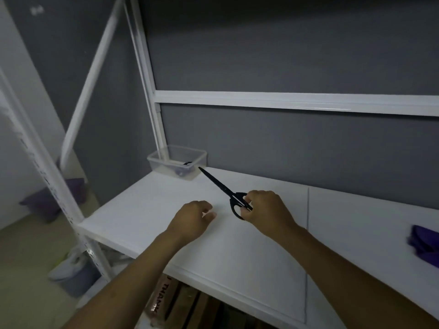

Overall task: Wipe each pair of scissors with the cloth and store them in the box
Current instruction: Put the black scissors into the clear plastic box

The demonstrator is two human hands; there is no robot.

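Observation:
My right hand (268, 210) grips the handles of black scissors (222, 188) above the white table, with the closed blades pointing up-left toward a clear plastic box (177, 161). The box stands at the table's far left corner against the grey wall, with a dark item inside it. My left hand (193, 219) hovers just left of the scissors, fingers loosely curled and holding nothing. A purple cloth (425, 244) lies at the table's right edge, partly cut off by the frame.
The white table (147, 210) sits inside a white metal frame with posts (152, 96) at the back left. A grey wall runs behind it. Cardboard boxes (180, 302) are under the table, and a bag (71, 269) lies on the floor at left.

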